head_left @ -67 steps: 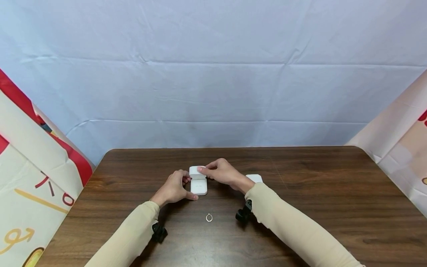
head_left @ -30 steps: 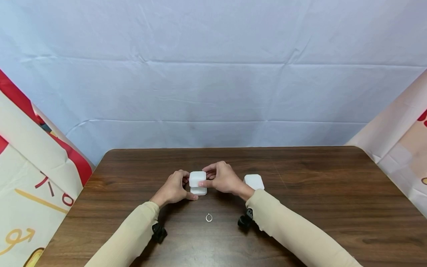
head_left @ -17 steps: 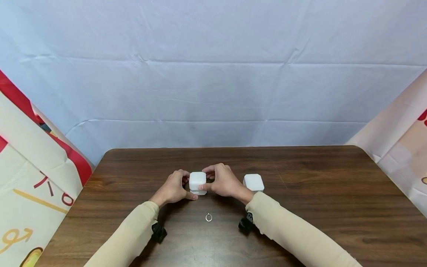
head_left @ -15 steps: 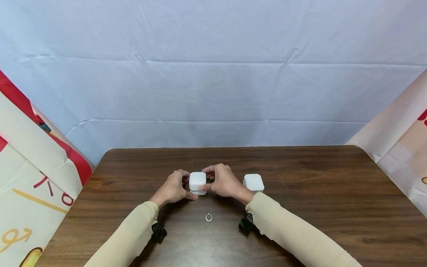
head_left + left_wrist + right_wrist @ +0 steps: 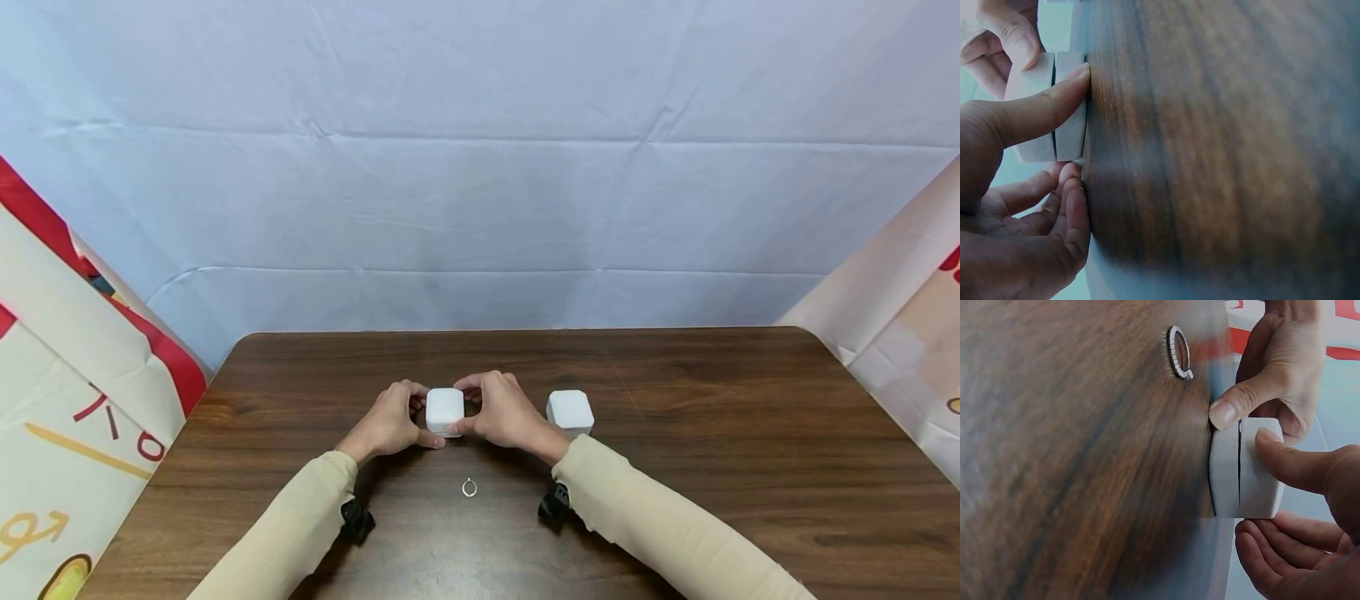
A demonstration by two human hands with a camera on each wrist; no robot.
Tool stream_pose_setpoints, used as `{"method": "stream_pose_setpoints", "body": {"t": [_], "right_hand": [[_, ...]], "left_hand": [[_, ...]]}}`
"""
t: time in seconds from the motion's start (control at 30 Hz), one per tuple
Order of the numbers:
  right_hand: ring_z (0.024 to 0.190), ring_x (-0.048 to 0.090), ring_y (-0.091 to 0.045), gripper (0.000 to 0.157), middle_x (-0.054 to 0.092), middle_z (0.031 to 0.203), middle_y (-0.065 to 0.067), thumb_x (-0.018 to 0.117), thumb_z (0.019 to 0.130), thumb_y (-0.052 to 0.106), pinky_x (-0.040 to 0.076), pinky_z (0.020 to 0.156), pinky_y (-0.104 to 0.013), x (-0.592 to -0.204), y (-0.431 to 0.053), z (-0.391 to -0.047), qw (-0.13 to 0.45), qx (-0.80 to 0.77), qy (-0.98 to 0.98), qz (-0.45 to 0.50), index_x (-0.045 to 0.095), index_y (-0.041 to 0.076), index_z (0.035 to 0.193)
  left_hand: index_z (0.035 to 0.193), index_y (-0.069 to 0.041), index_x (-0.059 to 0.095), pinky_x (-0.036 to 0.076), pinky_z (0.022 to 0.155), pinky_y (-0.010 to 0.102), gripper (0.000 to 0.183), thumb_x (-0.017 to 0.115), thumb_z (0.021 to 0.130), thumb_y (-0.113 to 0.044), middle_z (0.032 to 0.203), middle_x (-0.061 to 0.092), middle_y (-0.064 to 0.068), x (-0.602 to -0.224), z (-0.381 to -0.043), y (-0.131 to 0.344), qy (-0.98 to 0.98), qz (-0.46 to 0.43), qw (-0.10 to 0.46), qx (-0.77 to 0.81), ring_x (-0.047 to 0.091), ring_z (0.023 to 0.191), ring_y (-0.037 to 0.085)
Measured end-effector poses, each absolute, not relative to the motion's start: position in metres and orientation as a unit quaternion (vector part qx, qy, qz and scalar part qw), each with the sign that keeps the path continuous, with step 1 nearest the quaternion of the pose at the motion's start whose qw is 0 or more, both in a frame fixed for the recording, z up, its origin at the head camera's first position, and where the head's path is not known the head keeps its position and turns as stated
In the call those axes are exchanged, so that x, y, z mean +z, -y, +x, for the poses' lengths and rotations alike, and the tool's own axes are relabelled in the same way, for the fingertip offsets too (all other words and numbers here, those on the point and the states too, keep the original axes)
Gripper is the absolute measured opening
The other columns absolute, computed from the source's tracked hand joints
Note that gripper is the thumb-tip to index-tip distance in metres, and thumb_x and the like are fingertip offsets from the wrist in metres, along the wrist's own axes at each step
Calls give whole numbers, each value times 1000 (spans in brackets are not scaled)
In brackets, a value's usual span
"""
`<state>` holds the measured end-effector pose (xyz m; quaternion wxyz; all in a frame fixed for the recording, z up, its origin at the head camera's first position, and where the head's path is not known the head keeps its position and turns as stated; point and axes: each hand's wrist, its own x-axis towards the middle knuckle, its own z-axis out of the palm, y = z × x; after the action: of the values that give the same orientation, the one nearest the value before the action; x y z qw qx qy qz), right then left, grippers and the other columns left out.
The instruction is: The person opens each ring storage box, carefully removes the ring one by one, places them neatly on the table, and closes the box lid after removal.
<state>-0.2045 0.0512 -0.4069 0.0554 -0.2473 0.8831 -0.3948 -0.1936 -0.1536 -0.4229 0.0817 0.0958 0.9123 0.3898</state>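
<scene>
A small white ring box (image 5: 445,408) stands on the table with its lid down; a thin dark seam between lid and base shows in both wrist views. My left hand (image 5: 390,423) holds the lower part, thumb across the base (image 5: 1071,140) and fingers behind. On the other side, my right hand (image 5: 510,410) grips the lid (image 5: 1260,487), its thumb on the front face and fingers at the back. Nearer to me lies a silver-coloured ring (image 5: 469,487); studded with small stones in the right wrist view, it lies apart from both hands.
A second white box (image 5: 570,409), also closed, stands to the right, close beyond my right wrist. The brown wooden table (image 5: 712,417) ends at a pale cloth backdrop (image 5: 480,208). Printed cloth (image 5: 82,467) hangs along the left side.
The ring box's lid, raised at first, has swung down onto the base, with my right hand moving forward and down with it. My left hand and the ring have stayed in place.
</scene>
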Motion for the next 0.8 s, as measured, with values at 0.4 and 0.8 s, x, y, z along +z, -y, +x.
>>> {"method": "stream_pose_setpoints", "body": {"t": [0.4,0.8], "right_hand": [[99,67,-23,52,71,106,-8,93,75,16,55,84,-37,-409,-51,-202,49,-398,-883,-246,69,1,119],[101,66,-25,57,69,111,-11,93,75,17,54,87,-38,-410,-52,-202,47,-400,-880,-252,67,-1,122]], "left_hand": [[119,6,65,51,88,42,65,98,66,-12,106,60,9,-424,-194,153,-911,94,85,393,58,96,24],[120,6,64,51,88,41,66,97,67,-12,105,59,9,-423,-193,154,-911,101,85,391,58,95,24]]}}
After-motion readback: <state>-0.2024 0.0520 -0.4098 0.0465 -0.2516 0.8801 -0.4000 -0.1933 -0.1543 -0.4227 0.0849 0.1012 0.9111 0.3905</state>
